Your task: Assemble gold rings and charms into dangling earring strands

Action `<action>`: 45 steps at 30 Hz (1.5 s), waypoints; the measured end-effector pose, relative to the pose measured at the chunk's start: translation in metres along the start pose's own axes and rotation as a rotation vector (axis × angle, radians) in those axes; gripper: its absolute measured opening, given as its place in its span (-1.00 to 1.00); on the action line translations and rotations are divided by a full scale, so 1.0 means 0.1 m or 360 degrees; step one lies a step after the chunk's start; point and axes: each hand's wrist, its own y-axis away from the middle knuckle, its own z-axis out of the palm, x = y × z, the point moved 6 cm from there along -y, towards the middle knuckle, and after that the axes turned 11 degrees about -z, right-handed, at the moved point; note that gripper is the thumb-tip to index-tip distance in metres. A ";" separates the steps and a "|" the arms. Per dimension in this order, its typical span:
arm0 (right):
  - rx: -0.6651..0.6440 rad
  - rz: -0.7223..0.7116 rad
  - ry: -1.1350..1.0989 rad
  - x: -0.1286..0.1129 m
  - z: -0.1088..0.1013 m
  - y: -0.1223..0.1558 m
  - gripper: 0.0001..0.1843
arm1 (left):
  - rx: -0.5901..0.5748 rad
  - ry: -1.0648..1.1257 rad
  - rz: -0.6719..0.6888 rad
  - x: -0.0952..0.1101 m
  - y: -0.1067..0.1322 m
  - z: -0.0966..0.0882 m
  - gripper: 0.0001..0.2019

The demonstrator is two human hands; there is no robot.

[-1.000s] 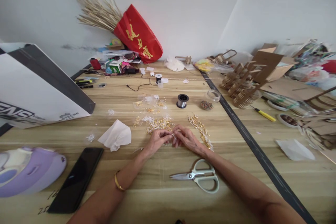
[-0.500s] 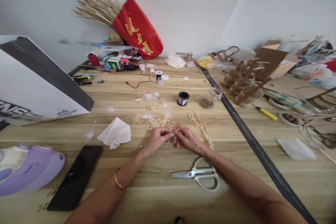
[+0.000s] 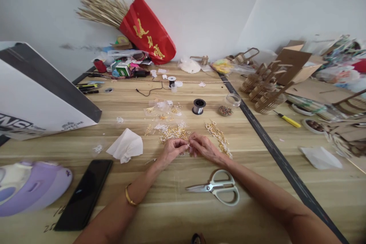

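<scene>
My left hand (image 3: 173, 149) and my right hand (image 3: 203, 146) meet fingertip to fingertip at the middle of the wooden table (image 3: 177, 213). Both are closed in a pinch on a tiny gold jewellery piece (image 3: 189, 145) held between them. Just beyond the fingers lies a heap of small gold findings (image 3: 172, 134). A string of gold chain pieces (image 3: 219, 139) runs along the right of my right hand. Pale green scissors (image 3: 217, 190) lie shut on the table under my right forearm. A gold bangle sits on my left wrist.
A crumpled white tissue (image 3: 126, 146), a black phone (image 3: 84, 193) and a purple case (image 3: 31, 187) lie left. A spool of thread (image 3: 198, 106) and a small glass jar (image 3: 233, 101) stand beyond. A white box (image 3: 37, 95) fills the far left; wooden models (image 3: 264, 87) crowd the right.
The hands stay together on the small piece with only slight finger movement. The view has shifted a little; nothing on the table has moved.
</scene>
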 end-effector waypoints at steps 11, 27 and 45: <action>0.0055 -0.0027 0.0248 -0.04 -0.12 -0.01 -0.77 | -0.0005 0.0053 -0.0035 0.01 0.01 -0.01 -0.74; -0.0793 -0.0004 0.1302 -0.69 0.06 1.17 -0.63 | 0.0057 0.0199 -0.0137 -0.05 -0.03 -0.04 -0.73; -0.0326 0.0208 0.0590 -0.50 -0.44 1.21 -0.55 | 0.0055 0.0214 -0.0095 -0.02 0.00 -0.03 -0.72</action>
